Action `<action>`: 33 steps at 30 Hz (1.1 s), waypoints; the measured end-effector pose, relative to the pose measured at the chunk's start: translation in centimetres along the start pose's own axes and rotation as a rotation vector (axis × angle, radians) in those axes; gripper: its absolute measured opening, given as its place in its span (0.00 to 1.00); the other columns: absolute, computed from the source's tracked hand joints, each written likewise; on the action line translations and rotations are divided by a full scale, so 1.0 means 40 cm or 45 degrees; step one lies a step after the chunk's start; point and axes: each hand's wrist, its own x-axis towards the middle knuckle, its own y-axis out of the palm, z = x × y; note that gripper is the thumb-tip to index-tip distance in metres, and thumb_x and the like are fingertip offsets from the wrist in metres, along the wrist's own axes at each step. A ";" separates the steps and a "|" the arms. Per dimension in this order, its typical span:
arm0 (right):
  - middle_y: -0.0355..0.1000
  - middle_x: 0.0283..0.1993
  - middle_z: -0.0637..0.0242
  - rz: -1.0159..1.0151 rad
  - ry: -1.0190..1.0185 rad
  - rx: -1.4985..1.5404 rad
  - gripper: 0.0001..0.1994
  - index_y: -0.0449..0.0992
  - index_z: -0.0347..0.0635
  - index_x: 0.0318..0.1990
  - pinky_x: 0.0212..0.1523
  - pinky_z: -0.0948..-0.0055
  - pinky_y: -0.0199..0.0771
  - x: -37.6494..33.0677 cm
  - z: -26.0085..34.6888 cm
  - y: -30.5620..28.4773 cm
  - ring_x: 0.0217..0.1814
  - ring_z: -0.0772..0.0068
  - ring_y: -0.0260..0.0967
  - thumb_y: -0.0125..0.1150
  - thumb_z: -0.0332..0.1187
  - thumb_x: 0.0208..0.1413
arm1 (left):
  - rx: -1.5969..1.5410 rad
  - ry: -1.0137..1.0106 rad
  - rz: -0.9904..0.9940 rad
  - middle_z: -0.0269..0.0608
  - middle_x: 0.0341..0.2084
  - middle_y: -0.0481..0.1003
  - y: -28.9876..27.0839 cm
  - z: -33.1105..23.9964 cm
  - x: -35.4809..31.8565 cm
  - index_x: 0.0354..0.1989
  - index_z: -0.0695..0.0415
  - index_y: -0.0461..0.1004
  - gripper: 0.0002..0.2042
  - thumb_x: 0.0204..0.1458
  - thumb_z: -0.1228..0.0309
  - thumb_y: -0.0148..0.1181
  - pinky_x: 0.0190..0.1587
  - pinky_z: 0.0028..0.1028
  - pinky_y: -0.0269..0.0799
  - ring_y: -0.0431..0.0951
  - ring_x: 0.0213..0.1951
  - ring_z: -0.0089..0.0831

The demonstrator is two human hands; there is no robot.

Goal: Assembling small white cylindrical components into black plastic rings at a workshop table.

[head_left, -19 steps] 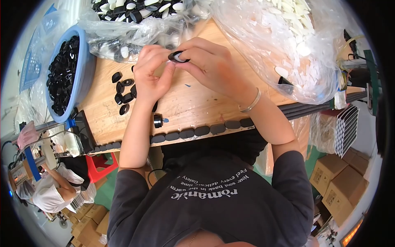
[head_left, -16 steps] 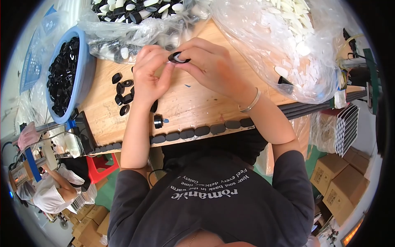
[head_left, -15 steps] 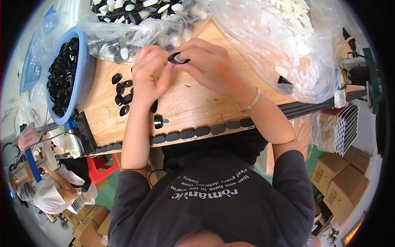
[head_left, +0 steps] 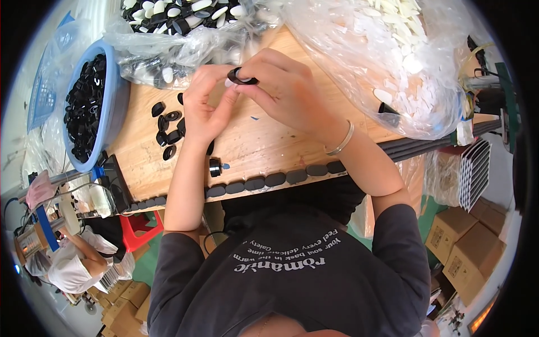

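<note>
At upper centre, the right hand (head_left: 279,80), angled inward, pinches a black oval ring (head_left: 246,81) between thumb and fingers; the left hand (head_left: 205,106) curls at its end, grip too hidden to tell.

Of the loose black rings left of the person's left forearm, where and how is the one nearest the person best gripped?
Probably by the outer wall of that ring, finger and thumb pinching across its narrow width, coming from the person's side. It looks oval, and its near side faces the front edge of the table, while other rings lie just beyond it. The left hand is nearer.
</note>
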 end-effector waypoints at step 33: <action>0.75 0.31 0.54 0.447 0.366 -1.122 0.07 0.78 0.36 0.34 0.36 0.62 0.72 0.034 -0.337 -0.316 0.32 0.53 0.72 0.61 0.26 0.44 | -0.444 0.027 -0.348 0.43 0.41 0.77 0.001 -0.024 -0.006 0.45 0.64 0.72 0.22 0.37 0.85 0.65 0.50 0.28 0.66 0.71 0.45 0.32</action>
